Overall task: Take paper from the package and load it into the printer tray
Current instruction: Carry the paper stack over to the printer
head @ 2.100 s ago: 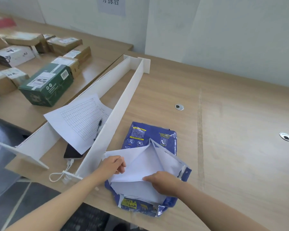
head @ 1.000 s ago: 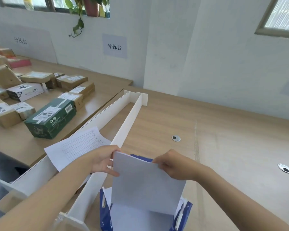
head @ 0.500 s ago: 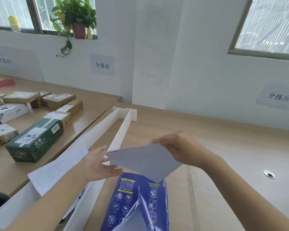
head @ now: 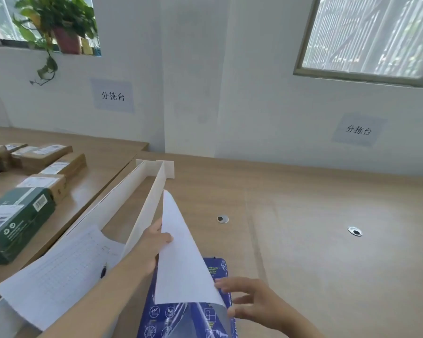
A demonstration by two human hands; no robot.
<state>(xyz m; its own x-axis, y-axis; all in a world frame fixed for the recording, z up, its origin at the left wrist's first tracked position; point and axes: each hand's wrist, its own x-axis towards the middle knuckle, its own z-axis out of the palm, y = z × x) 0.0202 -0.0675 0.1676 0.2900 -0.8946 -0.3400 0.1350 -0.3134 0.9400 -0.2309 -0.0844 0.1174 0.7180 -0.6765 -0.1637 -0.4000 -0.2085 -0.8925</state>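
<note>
My left hand (head: 154, 242) pinches the left edge of a thin stack of white paper (head: 181, 259) and holds it up above the table, tilted on edge. The blue paper package (head: 193, 315) lies on the wooden desk right under it, its torn end toward me. My right hand (head: 247, 301) hovers by the paper's lower right corner, fingers spread, and I cannot tell whether they touch the sheet. No printer or printer tray is in view.
A long white divider (head: 147, 211) runs along the desk's left side, with a gridded form sheet (head: 59, 272) and a pen (head: 103, 272) in it. Cardboard parcels and a green box (head: 15, 220) sit on the left table. Two cable grommets (head: 222, 219) dot the desk.
The paper came up out of the package, held by both hands. It has now turned on edge in my left hand, and my right hand has let go and dropped to its lower corner.
</note>
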